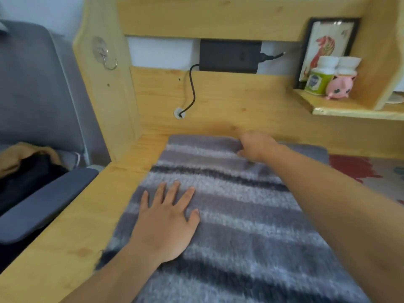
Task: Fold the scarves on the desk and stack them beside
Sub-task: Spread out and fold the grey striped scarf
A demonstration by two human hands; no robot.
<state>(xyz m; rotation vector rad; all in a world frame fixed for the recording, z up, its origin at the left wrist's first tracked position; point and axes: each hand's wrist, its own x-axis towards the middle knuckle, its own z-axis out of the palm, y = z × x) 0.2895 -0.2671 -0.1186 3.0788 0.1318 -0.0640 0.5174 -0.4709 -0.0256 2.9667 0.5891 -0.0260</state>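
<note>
A grey scarf [229, 215] with white and black stripes lies spread along the wooden desk [72, 237], running from the near edge toward the back panel. My left hand [168, 219] presses flat on its left part, fingers straight and spread. My right hand [254, 146] reaches across to the scarf's far edge, where the fingers curl round the cloth. A second grey layer [310, 150] shows at the far right under my right forearm.
A red and pale patterned mat [358, 169] lies right of the scarf. On the shelf at the back right stand a framed picture [325, 47], two bottles [323, 75] and a pink toy [340, 86]. A black adapter [229, 55] with cable hangs on the back panel. A grey chair [43, 204] stands left.
</note>
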